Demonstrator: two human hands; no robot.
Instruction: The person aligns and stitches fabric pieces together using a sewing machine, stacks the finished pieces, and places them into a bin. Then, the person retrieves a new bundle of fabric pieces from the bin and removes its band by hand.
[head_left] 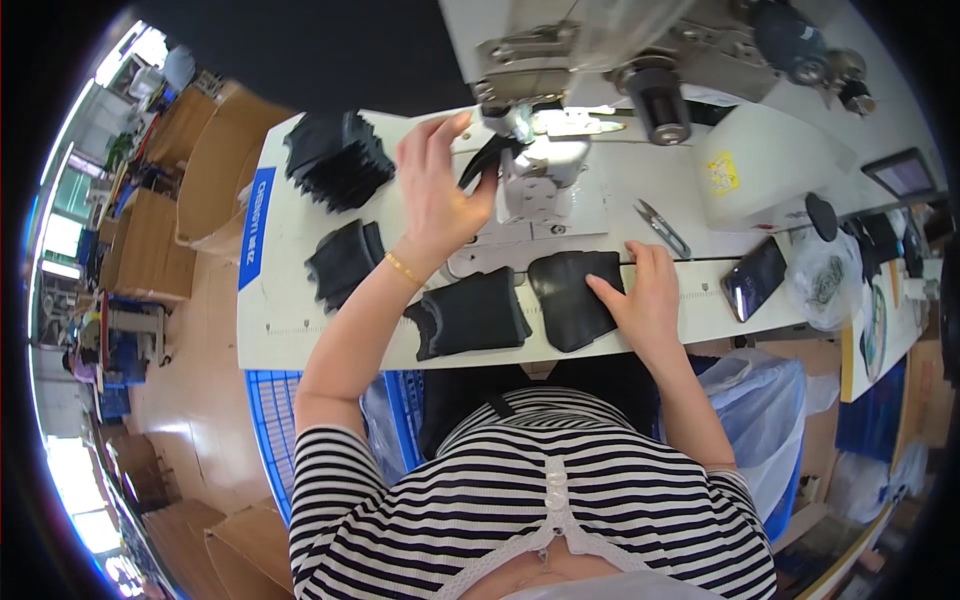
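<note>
My left hand [438, 190] pinches a small black fabric piece [484, 158] at the needle area of the sewing machine [560, 50]. My right hand [645, 290] lies flat on a black curved piece [565, 295] at the front edge of the white table [300, 330]. Beside that piece sits another black piece [470, 315], untouched, just under my left wrist.
A stack of black pieces [335, 160] and a smaller pile [345, 262] lie at the table's left. Thread snips [662, 227], a phone [755, 278] and a plastic bag [825, 280] sit to the right. Cardboard boxes [190, 180] stand on the floor left.
</note>
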